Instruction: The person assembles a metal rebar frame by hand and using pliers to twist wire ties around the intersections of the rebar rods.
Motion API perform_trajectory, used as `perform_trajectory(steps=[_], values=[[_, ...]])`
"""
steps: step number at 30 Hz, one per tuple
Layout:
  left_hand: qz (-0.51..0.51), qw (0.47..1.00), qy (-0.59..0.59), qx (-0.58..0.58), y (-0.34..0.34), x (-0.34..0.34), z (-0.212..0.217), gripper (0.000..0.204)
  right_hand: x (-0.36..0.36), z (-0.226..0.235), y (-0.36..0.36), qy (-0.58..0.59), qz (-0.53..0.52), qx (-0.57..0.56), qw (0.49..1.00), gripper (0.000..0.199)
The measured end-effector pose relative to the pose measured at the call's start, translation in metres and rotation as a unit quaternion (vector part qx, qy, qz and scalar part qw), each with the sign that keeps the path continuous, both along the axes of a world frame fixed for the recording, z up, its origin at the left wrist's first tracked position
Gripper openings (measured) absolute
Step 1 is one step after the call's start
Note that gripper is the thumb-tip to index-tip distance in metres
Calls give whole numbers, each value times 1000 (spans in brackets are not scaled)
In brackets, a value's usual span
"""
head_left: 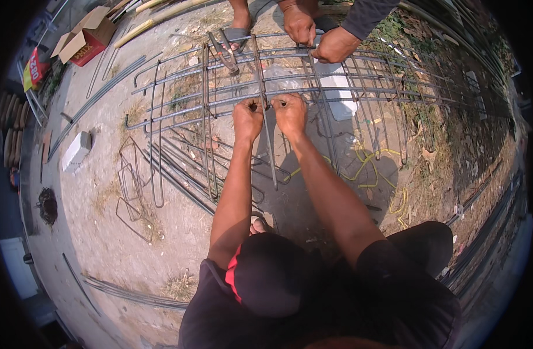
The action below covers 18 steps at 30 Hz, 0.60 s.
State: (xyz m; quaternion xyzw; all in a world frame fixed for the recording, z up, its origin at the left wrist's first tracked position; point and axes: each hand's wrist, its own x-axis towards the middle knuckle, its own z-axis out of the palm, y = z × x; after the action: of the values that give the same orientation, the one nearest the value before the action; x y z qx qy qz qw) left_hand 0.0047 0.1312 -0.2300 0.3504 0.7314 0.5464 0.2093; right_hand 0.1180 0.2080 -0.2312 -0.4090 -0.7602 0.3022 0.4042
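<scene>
A cage of long steel bars and bent stirrups [265,134] lies across the ground in front of me. My left hand [248,119] and my right hand [289,116] are at its near long bar, one on each side of a stirrup. Both are closed, fingertips pinched close together at the crossing; what they hold is too small to make out. Just beyond, pincers [227,57] rest on the cage with their handles upward. A co-worker's hands [299,26] work at the cage's far side, fingers at another crossing to the right.
White blocks [338,96] lie under the cage and at left [77,152]. Loose stirrups [129,180] and straight bars [176,177] are on the ground. Yellow cord [365,166] trails at right. An open cardboard box [87,38] stands far left, near a bamboo pole [156,22].
</scene>
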Motion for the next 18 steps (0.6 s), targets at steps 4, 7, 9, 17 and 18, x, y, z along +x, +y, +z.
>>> perform_trajectory(steps=[4,7,9,17,18], values=[[-73,988,121,-57,3,3,8,17,6,-11,5,87,36,-55,994,15],[-74,977,175,-94,7,7,14,21,11,-17,4,160,71,-201,964,14],[-58,977,188,-83,0,0,5,21,6,-10,-5,160,77,-248,952,13],[-53,991,119,-36,4,9,19,18,-4,0,-1,98,-45,-224,969,16],[-44,991,117,-37,4,12,21,17,-4,2,-2,98,-45,-223,969,16]])
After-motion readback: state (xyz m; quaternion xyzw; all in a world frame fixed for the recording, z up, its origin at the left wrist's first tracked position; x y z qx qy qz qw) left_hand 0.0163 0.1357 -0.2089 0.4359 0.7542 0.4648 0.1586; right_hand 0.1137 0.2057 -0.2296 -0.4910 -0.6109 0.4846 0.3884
